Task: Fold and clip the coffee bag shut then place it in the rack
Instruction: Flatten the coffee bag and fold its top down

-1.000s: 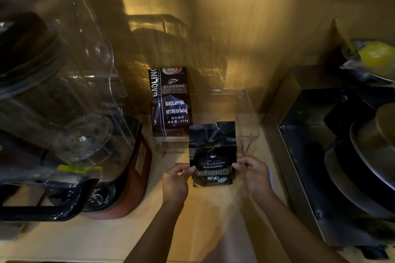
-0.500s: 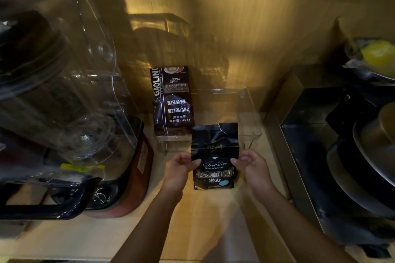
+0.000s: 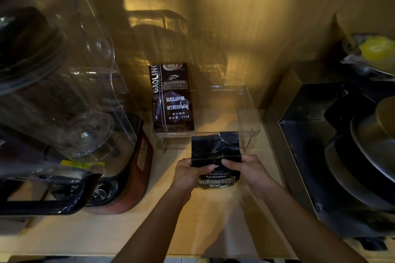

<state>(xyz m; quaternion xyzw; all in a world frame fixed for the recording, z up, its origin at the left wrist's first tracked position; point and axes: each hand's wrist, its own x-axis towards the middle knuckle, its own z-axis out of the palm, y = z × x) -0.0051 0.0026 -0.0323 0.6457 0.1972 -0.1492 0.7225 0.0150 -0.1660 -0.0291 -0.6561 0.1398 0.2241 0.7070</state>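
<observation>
- Head view: both hands gripped a black coffee bag [image 3: 215, 153] above the wooden counter [image 3: 213, 220].
- The left hand [image 3: 188, 174] was closed on the bag's left edge, its thumb lying across the front.
- The right hand [image 3: 249, 170] was closed on the bag's right edge, thumb also on the front, level with the left.
- The bag stood upright between the hands; its creased top rose beyond the fingers, unfolded, with no clip visible on it.
- Just beyond the hands sat a clear rack [image 3: 249, 113], the bag's top edge overlapping its front rim.
- A brown bag [image 3: 173, 100] stood in the rack's left part, beyond the left hand.
- A blender [image 3: 64, 102] stood well left of the left hand.
</observation>
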